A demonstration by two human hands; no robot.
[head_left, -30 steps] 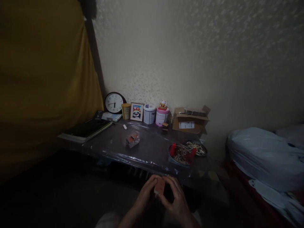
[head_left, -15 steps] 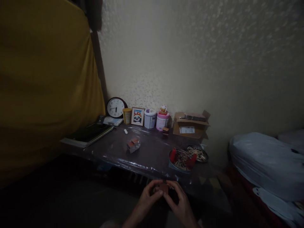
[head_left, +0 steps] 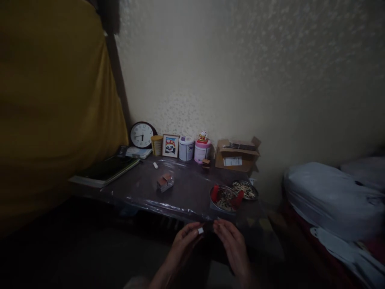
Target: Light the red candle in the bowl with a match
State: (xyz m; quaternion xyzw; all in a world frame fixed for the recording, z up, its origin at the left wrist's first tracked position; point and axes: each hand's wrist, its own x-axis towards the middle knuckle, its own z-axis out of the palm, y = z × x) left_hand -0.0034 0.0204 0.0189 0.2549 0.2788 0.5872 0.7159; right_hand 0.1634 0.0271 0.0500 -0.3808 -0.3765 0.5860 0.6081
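Both hands are raised in front of the table's near edge, a short way apart. In my left hand (head_left: 184,241), thumb and fingers pinch a small piece with a pale end (head_left: 200,230), which looks like part of a matchbox. My right hand (head_left: 231,240) has its fingers bent together at the other side, against a dark, thin piece (head_left: 208,226) between the hands; its outline is hard to make out. Beyond them stands a bowl (head_left: 222,207) of what look like matchsticks, with red pieces at its sides. A plastic-wrapped stack of small boxes (head_left: 165,183) lies farther left.
Behind the bowl is a plate of sticks (head_left: 244,190). Along the wall stand a clock (head_left: 142,135), a yellow cup (head_left: 157,145), a panda picture (head_left: 170,145), two tins (head_left: 186,149) and an open carton (head_left: 236,157). A book (head_left: 105,172) lies left; white bundles (head_left: 331,196) lie right.
The reddish-brown face of the small box between my hands no longer shows; a pale end now does. My hands have moved slightly apart, and the camera view has shifted a little.
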